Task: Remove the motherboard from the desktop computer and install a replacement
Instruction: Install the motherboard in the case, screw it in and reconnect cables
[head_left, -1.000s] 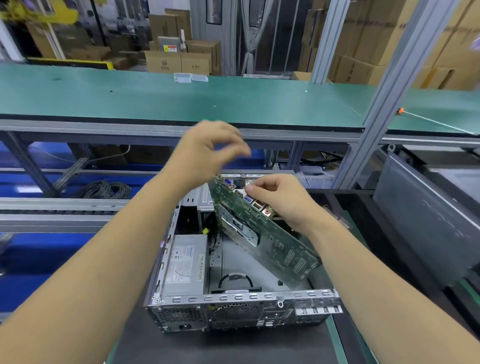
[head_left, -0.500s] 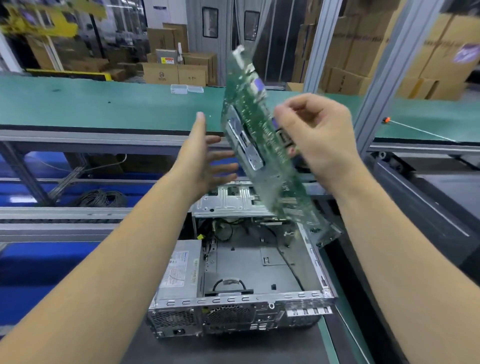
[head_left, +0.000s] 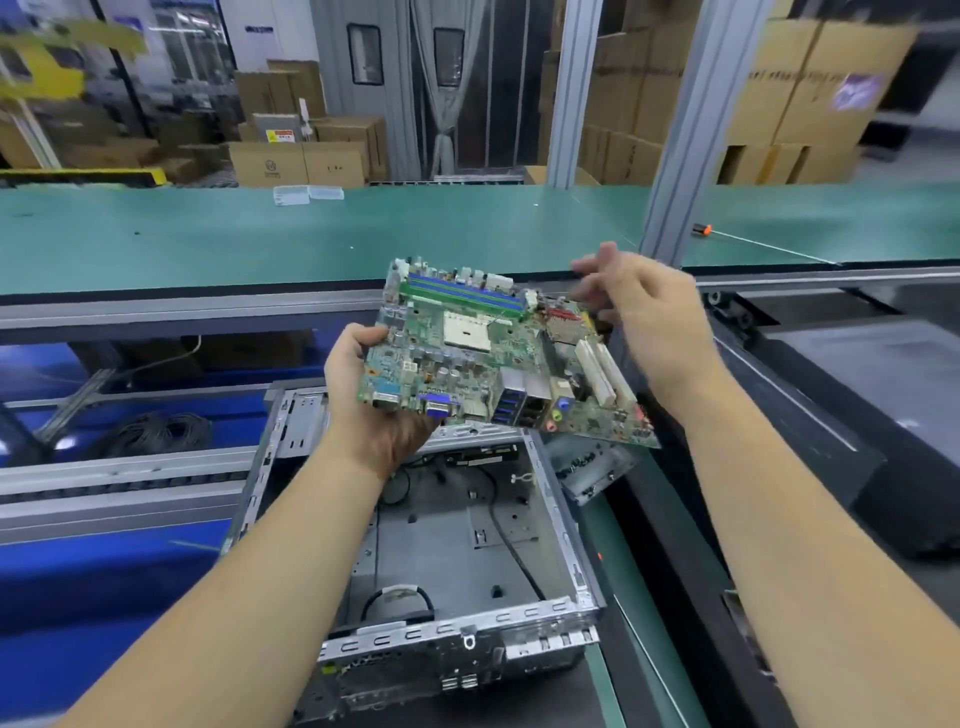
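left hand (head_left: 371, 410) grip clamped on motherboard (head_left: 488, 358) | right hand (head_left: 649, 322) grip apart | case (head_left: 566, 540): cables only

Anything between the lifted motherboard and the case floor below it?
Head view: only the left hand gripping the motherboard; case floor bare apart from loose cables.

A long green tabletop (head_left: 467, 234) is seen across the scene, with two small clear plastic boxes (head_left: 307, 195) lying side by side near its far edge. An orange-tipped tool (head_left: 702, 229) lies on it at the right. Aluminium frame posts (head_left: 685, 130) rise from it. Stacked cardboard boxes (head_left: 296, 163) are seen behind. A coil of black cable (head_left: 156, 434) lies below at the left.
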